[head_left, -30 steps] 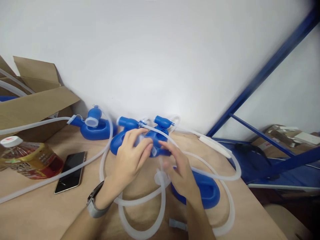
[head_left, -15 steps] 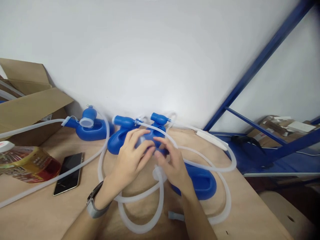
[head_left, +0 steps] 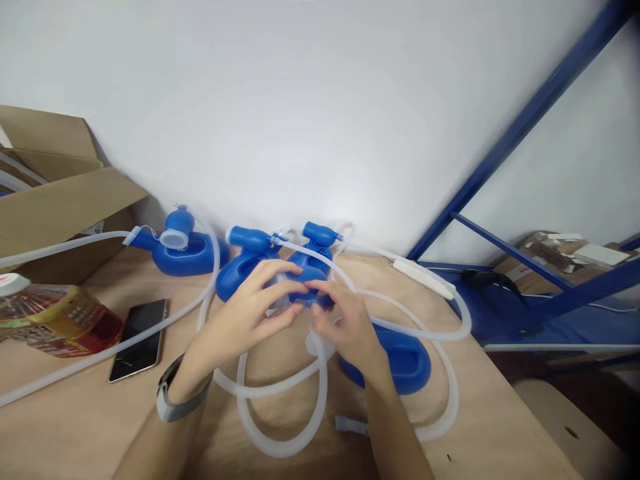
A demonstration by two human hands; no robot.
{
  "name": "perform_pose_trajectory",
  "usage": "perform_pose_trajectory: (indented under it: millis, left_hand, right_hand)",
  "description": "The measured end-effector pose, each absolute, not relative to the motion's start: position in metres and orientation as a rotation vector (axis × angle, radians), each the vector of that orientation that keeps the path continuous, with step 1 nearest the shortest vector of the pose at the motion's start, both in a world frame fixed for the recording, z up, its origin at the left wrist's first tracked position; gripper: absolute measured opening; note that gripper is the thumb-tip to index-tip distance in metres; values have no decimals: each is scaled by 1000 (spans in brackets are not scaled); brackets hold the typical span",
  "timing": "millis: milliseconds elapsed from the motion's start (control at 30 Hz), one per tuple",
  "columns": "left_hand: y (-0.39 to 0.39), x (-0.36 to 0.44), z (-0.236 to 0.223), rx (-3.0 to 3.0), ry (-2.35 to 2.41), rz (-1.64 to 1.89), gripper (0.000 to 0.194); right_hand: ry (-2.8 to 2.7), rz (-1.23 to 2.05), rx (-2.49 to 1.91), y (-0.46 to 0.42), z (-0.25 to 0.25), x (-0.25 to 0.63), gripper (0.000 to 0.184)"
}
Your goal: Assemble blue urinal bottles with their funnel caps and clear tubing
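My left hand (head_left: 265, 303) reaches over the table with its fingers apart and the thumb spread below them. A translucent piece shows partly behind it; I cannot make out its shape. Facing it, my right hand (head_left: 345, 323) has curled fingers, and what they close on is hidden. Just below the right hand is a whitish round disc (head_left: 313, 343) by a translucent tube (head_left: 320, 393). Beyond the fingers stand two blue plastic bottles, a left one (head_left: 233, 277) and a right one (head_left: 313, 270), with wide necks. Another blue bottle (head_left: 407, 363) lies by my right wrist.
At left are a further blue bottle (head_left: 185, 257), an open cardboard box (head_left: 65, 200), a drink bottle (head_left: 65, 320) and a phone (head_left: 140, 340). Tubes loop across the wooden table (head_left: 480, 427). A white power strip (head_left: 423, 279) lies near the blue metal frame (head_left: 500, 153).
My left hand has opened somewhat, its thumb and fingers spreading, and its wrist has shifted left. The right hand has barely moved. The view has shifted slightly.
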State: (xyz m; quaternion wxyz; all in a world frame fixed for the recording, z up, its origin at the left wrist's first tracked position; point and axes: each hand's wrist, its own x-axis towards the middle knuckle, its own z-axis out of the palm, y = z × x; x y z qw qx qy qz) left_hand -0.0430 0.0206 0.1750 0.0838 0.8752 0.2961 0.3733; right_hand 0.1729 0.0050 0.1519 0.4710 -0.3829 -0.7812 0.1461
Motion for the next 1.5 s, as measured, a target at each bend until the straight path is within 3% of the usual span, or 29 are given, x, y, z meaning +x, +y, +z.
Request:
perform_pose_trajectory:
  millis: [467, 900, 1500]
  left_hand:
    - [25, -31, 165, 2600, 892, 1322, 8]
    - [24, -21, 159, 2704, 860, 1251, 20]
    - [4, 8, 149, 2516, 1163, 1670, 13]
  right_hand:
    - [-1832, 461, -923, 5, 154, 172, 19]
    - [-1609, 508, -1036, 2, 154, 178, 16]
    - [-1606, 237, -988, -13, 151, 174, 12]
